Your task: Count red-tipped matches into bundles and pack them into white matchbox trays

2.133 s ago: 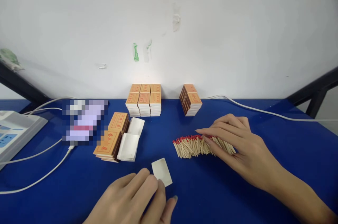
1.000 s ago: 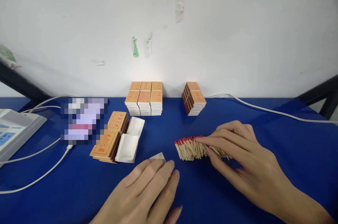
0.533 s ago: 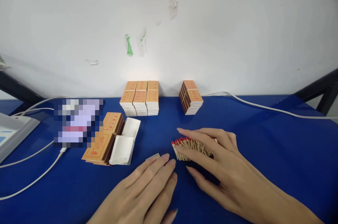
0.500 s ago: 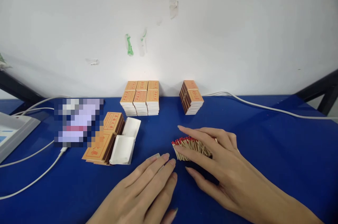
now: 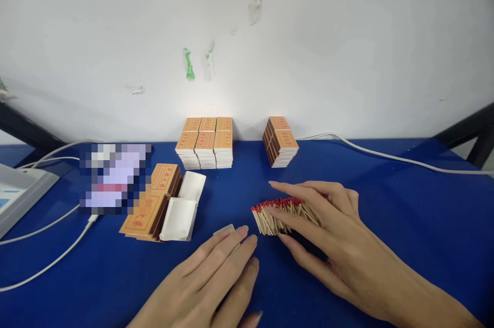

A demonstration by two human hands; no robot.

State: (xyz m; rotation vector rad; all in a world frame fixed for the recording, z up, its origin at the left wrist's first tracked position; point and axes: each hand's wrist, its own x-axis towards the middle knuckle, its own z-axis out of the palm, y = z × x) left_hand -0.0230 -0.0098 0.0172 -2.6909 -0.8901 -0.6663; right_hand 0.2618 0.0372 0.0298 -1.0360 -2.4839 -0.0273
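A pile of red-tipped matches (image 5: 276, 217) lies on the blue table, heads toward the wall. My right hand (image 5: 328, 230) is over the pile's right part, fingers spread, with fingertips at or close to the matches. My left hand (image 5: 219, 271) stretches its fingers flat over a small white piece (image 5: 224, 230), which looks like a matchbox tray and is mostly hidden. Left of it are stacked white matchbox trays (image 5: 179, 219), beside orange matchbox sleeves (image 5: 144, 214) with red print.
Closed matchboxes stand near the wall in a wide stack (image 5: 206, 142) and a narrower stack (image 5: 281, 142). A blurred-out phone-like object (image 5: 119, 173) with a white cable (image 5: 73, 251) lies at left, near a white device (image 5: 23, 189). Another cable (image 5: 386, 155) runs along the right.
My right hand has shifted slightly right, showing more of the matches, and its thumb has come closer to the pile. The left hand stays almost in place.
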